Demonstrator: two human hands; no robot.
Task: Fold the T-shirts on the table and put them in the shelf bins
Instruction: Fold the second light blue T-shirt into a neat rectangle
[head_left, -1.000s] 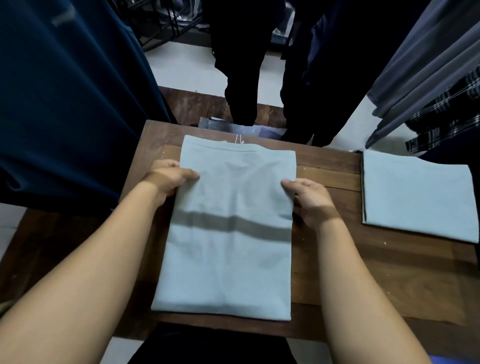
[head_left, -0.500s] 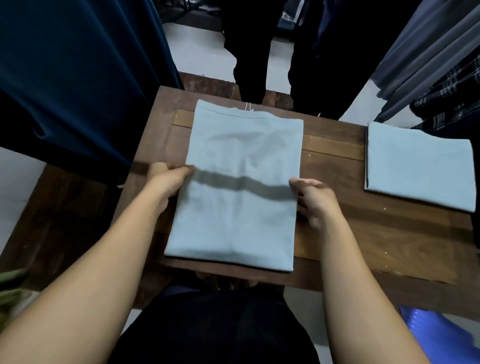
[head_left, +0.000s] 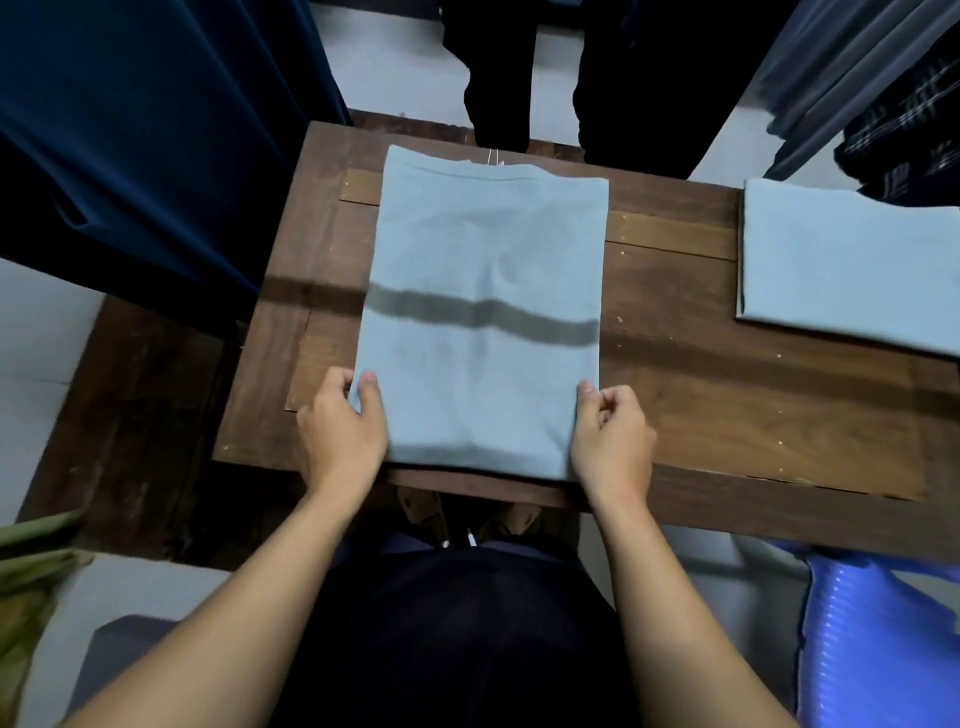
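Fingers (head_left: 370, 388): I see left hand (head_left: 340, 441) and right hand (head_left: 613, 441) each pinching a near corner of the T-shirt (head_left: 483, 291).
T-shirt: flat, part-folded, at the tabletop (head_left: 727, 405) near edge.
Folded shirt (head_left: 852, 265): far right, apart.

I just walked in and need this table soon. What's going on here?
A person is folding shirts. A light blue T-shirt lies lengthwise on the wooden table, already folded into a long strip. The left hand pinches its near left corner and the right hand pinches its near right corner, probably to fold it over next. Another folded T-shirt lies to the right on the same table. No shelf bins are in view.
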